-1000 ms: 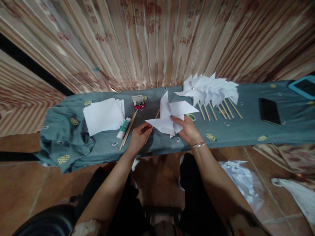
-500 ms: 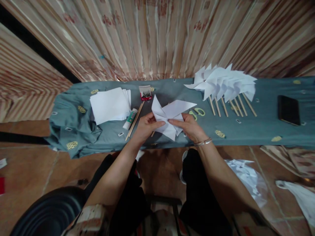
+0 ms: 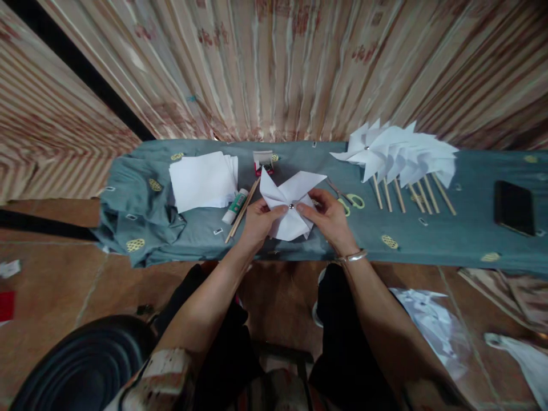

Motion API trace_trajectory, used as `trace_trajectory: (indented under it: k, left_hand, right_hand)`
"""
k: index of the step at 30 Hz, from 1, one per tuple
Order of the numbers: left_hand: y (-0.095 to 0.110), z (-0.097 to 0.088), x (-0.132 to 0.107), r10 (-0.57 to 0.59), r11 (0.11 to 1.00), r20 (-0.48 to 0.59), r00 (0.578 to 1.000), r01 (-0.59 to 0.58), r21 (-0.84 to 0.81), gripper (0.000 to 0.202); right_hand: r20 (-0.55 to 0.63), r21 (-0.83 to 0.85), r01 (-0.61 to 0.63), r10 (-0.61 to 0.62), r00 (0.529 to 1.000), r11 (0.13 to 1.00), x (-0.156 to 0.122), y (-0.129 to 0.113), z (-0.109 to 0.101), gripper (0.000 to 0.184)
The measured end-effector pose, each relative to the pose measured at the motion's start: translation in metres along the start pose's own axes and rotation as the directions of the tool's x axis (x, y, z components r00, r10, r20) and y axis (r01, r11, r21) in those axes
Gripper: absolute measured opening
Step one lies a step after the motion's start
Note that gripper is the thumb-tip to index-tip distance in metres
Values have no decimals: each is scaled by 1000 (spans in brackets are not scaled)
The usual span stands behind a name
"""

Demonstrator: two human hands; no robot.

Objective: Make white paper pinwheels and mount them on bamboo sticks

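Observation:
A white paper pinwheel point(image 3: 287, 224) is held between my two hands over the cloth, with a shiny silver pin head point(image 3: 291, 206) at its centre. My left hand point(image 3: 258, 221) grips its left side, thumb on top close to the pin. On the right side, my right hand point(image 3: 329, 217) pinches it the same way, thumb near the centre and fingers partly hidden behind the paper. Behind it stands a small open red box point(image 3: 263, 165). Just left of my left hand lie wooden sticks point(image 3: 243, 210) and a green and white glue stick point(image 3: 235, 206).
Green-handled scissors point(image 3: 356, 200) lie right of my hands. Several finished pinwheels on sticks point(image 3: 398, 151) overlap at the back right, with a black phone point(image 3: 514, 208) farther right. Stacked white paper point(image 3: 203, 181) sits left. Below are a plastic bag of paper pieces point(image 3: 434, 322) and a black stool point(image 3: 85, 365).
My thumbs have moved apart from the pinwheel's centre, so the silver pin head now shows. The pinwheel has turned slightly in my hands. The whole view has shifted a little.

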State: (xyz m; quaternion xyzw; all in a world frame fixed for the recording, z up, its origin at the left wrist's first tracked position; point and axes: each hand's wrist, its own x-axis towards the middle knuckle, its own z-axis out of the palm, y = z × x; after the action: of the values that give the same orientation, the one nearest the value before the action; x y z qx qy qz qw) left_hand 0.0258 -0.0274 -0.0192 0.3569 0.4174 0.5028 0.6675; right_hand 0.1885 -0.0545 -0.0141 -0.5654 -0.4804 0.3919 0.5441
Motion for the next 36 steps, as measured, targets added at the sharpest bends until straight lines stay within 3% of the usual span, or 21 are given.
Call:
trace_trajectory:
  k: [2, 4, 9, 19, 32, 36]
  left_hand:
    - [-1, 0, 3, 33, 999, -39, 999, -34, -30, 34]
    - [-1, -1, 6, 61, 997, -68, 996, -63, -34, 31]
    - [-1, -1, 7, 130, 991, -66, 989, -129, 27, 27]
    - [-4, 0, 6, 31, 1000, -29, 999, -31, 4, 31]
    - [-1, 3, 4, -9, 1000, -28, 1000, 8, -20, 27]
    - [-3, 3, 4, -12, 999, -28, 1000, 11, -33, 24]
  right_hand:
    - [-114, -111, 110, -123, 986, 988, 0, -1, -2, 44]
    - [-148, -232, 202, -240, 959, 951, -2, -4, -5, 33]
    - [-30, -437, 385, -441, 897, 813, -9, -15, -1, 11]
    - [88, -510, 410, -428, 900, 756, -8, -9, 7, 16]
    - [181, -594, 512, -517, 837, 621, -7, -6, 14, 15]
    - [194, -599, 511, -508, 839, 616, -8, -8, 16, 15]
